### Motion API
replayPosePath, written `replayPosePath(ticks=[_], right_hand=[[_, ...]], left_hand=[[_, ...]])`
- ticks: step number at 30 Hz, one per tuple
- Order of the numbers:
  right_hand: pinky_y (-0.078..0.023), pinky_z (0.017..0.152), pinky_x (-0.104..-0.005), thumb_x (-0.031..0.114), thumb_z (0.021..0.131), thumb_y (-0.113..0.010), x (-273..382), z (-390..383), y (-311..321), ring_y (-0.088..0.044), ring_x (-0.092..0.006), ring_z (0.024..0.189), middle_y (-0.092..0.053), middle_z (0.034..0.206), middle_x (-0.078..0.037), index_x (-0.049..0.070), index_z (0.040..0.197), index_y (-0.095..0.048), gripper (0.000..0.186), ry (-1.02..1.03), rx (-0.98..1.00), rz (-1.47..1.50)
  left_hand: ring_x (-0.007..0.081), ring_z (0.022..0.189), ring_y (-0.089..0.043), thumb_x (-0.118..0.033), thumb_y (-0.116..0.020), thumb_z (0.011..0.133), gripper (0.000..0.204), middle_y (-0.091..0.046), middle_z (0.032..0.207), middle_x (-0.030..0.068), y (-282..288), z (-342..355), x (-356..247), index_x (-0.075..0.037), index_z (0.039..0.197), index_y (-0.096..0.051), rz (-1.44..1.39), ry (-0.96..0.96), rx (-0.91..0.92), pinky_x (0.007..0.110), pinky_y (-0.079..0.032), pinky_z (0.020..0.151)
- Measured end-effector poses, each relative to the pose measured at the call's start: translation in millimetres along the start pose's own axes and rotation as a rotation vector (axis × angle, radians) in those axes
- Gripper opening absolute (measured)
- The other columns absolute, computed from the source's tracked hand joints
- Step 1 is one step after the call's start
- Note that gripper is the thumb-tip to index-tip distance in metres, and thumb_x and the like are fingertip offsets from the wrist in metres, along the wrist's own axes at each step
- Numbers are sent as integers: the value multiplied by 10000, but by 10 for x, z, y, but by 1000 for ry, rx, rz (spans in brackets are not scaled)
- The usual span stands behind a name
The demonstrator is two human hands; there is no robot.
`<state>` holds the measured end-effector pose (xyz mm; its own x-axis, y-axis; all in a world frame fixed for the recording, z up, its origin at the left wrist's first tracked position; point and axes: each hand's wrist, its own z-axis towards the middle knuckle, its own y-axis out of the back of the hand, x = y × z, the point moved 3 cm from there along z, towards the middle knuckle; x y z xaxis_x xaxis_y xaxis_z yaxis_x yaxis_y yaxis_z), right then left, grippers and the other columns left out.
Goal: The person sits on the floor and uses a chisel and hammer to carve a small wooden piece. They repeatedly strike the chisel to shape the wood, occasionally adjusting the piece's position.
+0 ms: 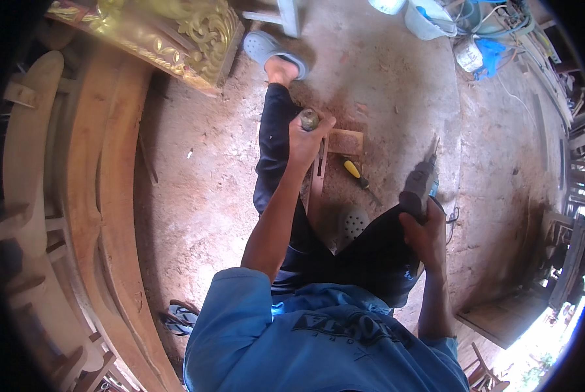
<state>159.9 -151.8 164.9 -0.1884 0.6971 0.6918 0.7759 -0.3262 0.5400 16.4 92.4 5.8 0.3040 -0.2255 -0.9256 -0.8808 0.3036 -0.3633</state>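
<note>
My left hand [305, 140] is wrapped round an upright thing with a rounded, greyish-brown end [309, 119]; the rest of it is hidden by the fingers. Beside that hand is a slotted strip of wood [318, 167], which runs back between my legs, with a short wooden block [346, 142] at its far end. Near my right knee, my right hand [426, 234] grips a dark power drill [418, 186], its thin bit directed away from me. Between the hands, a screwdriver [352, 169] with a yellow and black handle lies on the floor.
Long wooden planks [119, 196] stand along the left. A carved gold panel [201, 39] is at the upper left. Buckets [429, 19] and a blue bag [491, 57] sit at the far right. Flip-flops [181, 317] lie by the planks. A wooden board [506, 319] is at lower right.
</note>
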Motion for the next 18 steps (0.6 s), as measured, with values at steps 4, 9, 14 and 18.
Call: replayPosePath(ticks=[4, 9, 14, 18], right_hand=[[-523, 639, -325, 99, 811, -735, 698, 36, -159, -659, -161, 660, -689, 764, -127, -22, 1082, -634, 314, 257, 54, -71], [-535, 671, -348, 94, 799, -715, 1273, 164, -261, -702, -276, 682, -691, 792, -171, -4, 1085, -636, 312, 800, -22, 56], [-550, 646, -445, 155, 825, -716, 1250, 571, -662, -705, -378, 702, -676, 765, -184, 19, 1002, -614, 245, 895, -25, -230], [-559, 691, -501, 262, 858, -721, 1198, 815, -1016, -708, -388, 766, -695, 809, -207, 25, 1107, -626, 356, 812, 0, -543]], left_hand=[[30, 609, -499, -24, -741, 883, 178, -552, 689, -40, -7, -49, 51, -93, 827, -587, 0, -1, -4, 211, -390, 569], [19, 670, -508, -19, -766, 864, 183, -562, 772, -63, 46, -126, 178, -91, 835, -601, -38, -60, -69, 202, -414, 606], [78, 906, -626, 81, -696, 855, 254, -652, 1025, 19, 91, -237, 250, -40, 1072, -639, 409, -156, 6, 227, -511, 772], [142, 1025, -650, -13, -635, 927, 339, -659, 1146, 43, 117, -292, 323, -30, 1263, -588, 54, -82, -49, 281, -525, 870]])
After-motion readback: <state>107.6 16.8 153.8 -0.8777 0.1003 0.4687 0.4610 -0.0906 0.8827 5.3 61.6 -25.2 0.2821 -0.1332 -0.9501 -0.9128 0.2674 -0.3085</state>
